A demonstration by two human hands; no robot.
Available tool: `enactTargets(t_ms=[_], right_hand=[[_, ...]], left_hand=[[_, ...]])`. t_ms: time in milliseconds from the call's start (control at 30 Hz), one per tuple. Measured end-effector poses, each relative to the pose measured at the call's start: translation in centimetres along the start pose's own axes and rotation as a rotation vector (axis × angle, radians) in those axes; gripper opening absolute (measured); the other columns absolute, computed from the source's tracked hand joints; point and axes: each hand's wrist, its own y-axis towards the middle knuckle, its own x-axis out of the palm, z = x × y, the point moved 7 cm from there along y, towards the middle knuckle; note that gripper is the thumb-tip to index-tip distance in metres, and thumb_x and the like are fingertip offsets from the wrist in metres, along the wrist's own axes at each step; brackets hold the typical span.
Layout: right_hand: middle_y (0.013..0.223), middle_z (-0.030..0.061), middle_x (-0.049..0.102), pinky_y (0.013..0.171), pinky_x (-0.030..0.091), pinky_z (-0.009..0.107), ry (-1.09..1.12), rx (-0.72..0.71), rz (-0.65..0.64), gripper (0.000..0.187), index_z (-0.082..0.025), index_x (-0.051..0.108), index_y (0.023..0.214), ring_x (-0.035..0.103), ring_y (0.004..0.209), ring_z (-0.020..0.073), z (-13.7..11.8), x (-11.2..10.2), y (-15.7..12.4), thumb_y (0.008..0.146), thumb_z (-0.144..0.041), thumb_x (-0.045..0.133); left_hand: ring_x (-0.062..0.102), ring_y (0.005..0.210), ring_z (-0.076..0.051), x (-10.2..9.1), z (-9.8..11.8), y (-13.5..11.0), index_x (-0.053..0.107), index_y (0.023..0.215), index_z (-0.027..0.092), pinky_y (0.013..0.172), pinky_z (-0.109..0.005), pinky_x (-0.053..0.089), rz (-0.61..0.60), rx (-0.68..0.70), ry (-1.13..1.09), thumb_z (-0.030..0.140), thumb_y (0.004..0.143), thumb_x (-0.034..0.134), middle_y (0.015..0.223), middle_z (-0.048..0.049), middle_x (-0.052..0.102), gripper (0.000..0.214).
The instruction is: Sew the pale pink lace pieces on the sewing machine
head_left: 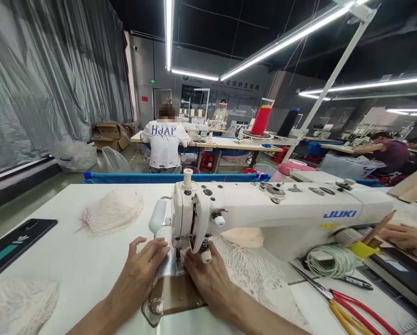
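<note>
A white sewing machine (229,204) stands before me, its needle and presser foot low between my hands. My left hand (142,265) rests left of the needle, fingers stretched out over the metal plate, tips near a strip of white lace (162,232). Close on the needle's right side, my right hand (208,281) has its fingers bent at the edge of the cream lace fabric (250,265); the machine head hides part of them. That fabric spreads under the machine arm to the right. A brown plate (176,294) lies in front of the needle.
Cream lace pieces (112,211) and a black phone-like slab (16,246) lie at left. At right are red-and-yellow-handled scissors (337,300), a coil of pale cord (330,261) and another person's hand (407,238). A seated person (165,144) works ahead.
</note>
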Motion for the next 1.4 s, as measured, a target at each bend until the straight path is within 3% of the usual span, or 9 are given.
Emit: enactTargets(t_ms=[100,167,267,367,533,667,833,1267,1400], right_hand=[[0.076,0.0058,0.063,0.078,0.041,0.037,0.299,0.003,-0.096,0.014,-0.015,0.056,0.078,0.057,0.071,0.0182,-1.4,-2.5,-0.6,0.081,-0.008,0.044],[0.082,0.0042,0.063,0.075,0.042,0.029,0.741,0.158,-0.187,0.010,-0.016,0.057,0.086,0.057,0.077,0.0156,-1.8,-4.6,-1.6,0.083,-0.014,0.047],[0.081,0.0033,0.059,0.070,0.040,0.023,1.327,0.366,-0.339,0.013,-0.014,0.056,0.083,0.053,0.076,0.0128,-2.9,-6.8,-3.4,0.085,-0.026,0.053],[0.077,0.0009,0.055,0.062,0.036,0.019,1.617,0.466,-0.499,0.021,-0.012,0.056,0.085,0.047,0.068,0.0091,-4.3,-7.3,-5.3,0.079,-0.031,0.063],[0.077,-0.0005,0.054,0.064,0.036,0.019,1.586,0.548,-0.592,0.033,-0.012,0.060,0.084,0.047,0.071,0.0094,-6.6,-5.9,-8.0,0.063,-0.029,0.078],[0.071,-0.0002,0.057,0.066,0.041,0.022,1.634,0.579,-0.712,0.033,-0.011,0.063,0.077,0.051,0.064,0.0087,-8.7,-5.2,-10.2,0.065,-0.038,0.077],[0.075,0.0010,0.060,0.064,0.044,0.019,1.685,0.510,-0.801,0.041,-0.010,0.066,0.077,0.055,0.067,0.0091,-10.3,-5.0,-13.4,0.059,-0.045,0.079],[0.065,-0.0028,0.055,0.053,0.038,0.015,1.664,0.496,-0.791,0.044,-0.010,0.063,0.070,0.047,0.058,0.0060,-12.6,-3.3,-16.2,0.056,-0.048,0.080],[0.059,-0.0053,0.050,0.047,0.031,0.014,1.589,0.520,-0.736,0.038,-0.012,0.060,0.069,0.039,0.052,0.0042,-12.4,-3.2,-16.3,0.066,-0.046,0.075]], left_hand=[[0.044,0.122,-0.024,-0.8,0.5,-1.4,0.046,0.128,0.027,0.099,-0.046,0.022,-0.113,-0.153,-0.113,0.006,0.084,0.040,0.128,-0.0083,0.054,0.049],[0.038,0.126,-0.029,-1.3,1.1,-2.9,0.046,0.129,0.029,0.102,-0.048,0.023,-0.218,-0.377,-0.371,0.018,0.077,0.058,0.131,-0.0072,0.051,0.055],[0.054,0.103,-0.029,-1.2,3.7,-5.5,0.062,0.107,0.020,0.087,-0.038,0.041,-0.387,-0.727,-1.003,0.036,0.065,0.074,0.105,-0.0079,0.064,0.047],[0.057,0.072,-0.017,-1.8,7.1,-7.1,0.063,0.083,0.014,0.065,-0.024,0.042,-0.414,-0.901,-1.457,0.050,0.063,0.076,0.077,-0.0037,0.064,0.042],[0.051,0.060,-0.011,-2.5,10.5,-9.5,0.062,0.074,0.013,0.056,-0.018,0.036,-0.357,-1.026,-1.625,0.046,0.061,0.080,0.066,-0.0002,0.060,0.040],[0.054,0.062,-0.011,-3.1,12.5,-11.9,0.063,0.069,0.013,0.059,-0.019,0.039,-0.292,-1.163,-1.663,0.043,0.058,0.083,0.066,-0.0008,0.064,0.037],[0.059,0.062,-0.014,-2.0,15.0,-15.7,0.067,0.080,0.016,0.058,-0.021,0.041,-0.396,-1.333,-1.673,0.043,0.056,0.084,0.070,-0.0031,0.069,0.040],[0.059,0.064,-0.015,-0.2,16.7,-17.1,0.073,0.081,0.012,0.062,-0.022,0.042,-0.628,-1.146,-1.528,0.050,0.062,0.077,0.071,-0.0059,0.070,0.043],[0.058,0.063,-0.014,0.1,16.5,-16.8,0.070,0.084,0.011,0.060,-0.021,0.041,-0.629,-1.049,-1.495,0.050,0.067,0.073,0.072,-0.0057,0.070,0.042]])
